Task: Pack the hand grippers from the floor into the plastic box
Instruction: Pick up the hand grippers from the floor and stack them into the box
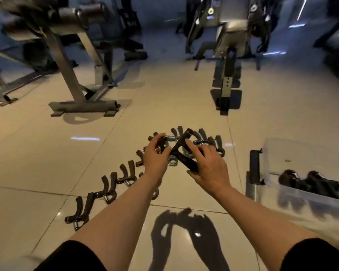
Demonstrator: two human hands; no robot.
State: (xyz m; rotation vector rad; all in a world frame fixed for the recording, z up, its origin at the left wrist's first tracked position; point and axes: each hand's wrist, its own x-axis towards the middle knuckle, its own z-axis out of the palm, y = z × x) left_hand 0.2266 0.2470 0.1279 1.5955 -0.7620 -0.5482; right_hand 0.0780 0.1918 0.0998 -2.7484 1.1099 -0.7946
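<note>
Both hands hold one hand gripper [181,148] in the air: the left hand [155,156] curls its fingers round one black handle near the steel spring, and the right hand [209,167] wraps the other handle — thumb beneath, fingers over the top. Under them, a curved row of hand grippers [106,184] lies on the tiled floor [37,153]. At the right sits the clear plastic box [278,153], several grippers inside it.

Gym machines [82,61] — tiled floor [174,98]
</note>
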